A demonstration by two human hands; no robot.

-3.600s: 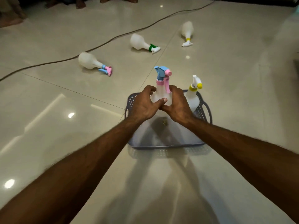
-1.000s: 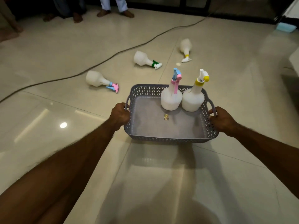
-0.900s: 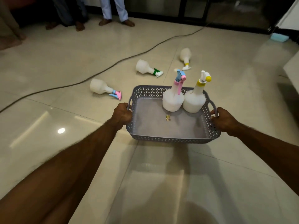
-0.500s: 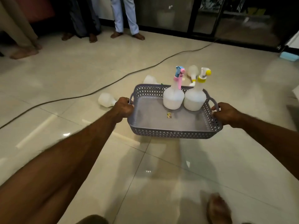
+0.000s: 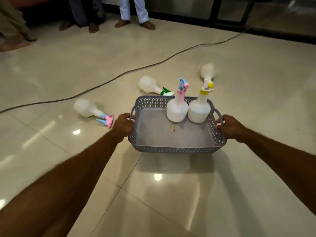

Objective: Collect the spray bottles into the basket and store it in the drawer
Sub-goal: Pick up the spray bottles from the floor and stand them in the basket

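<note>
I hold a grey perforated basket (image 5: 177, 148) off the floor by its two side handles. My left hand (image 5: 123, 124) grips the left handle and my right hand (image 5: 230, 126) grips the right one. Two white spray bottles stand upright at the basket's far right: one with a pink and blue head (image 5: 177, 109), one with a yellow head (image 5: 199, 108). Three more white bottles lie on the floor beyond: a pink and blue headed one (image 5: 90, 110) to the left, a green headed one (image 5: 152, 86), and a third (image 5: 207, 71) partly hidden behind the yellow head.
A black cable (image 5: 119, 75) runs across the glossy tiled floor behind the bottles. Several people's legs and bare feet (image 5: 135, 23) stand at the far edge, in front of dark glass doors. A small scrap (image 5: 172, 128) lies on the basket's bottom.
Both hands left the pink and blue bottle standing in the basket, took the handles and lifted the basket. It has moved forward, closer to the bottles on the floor.
</note>
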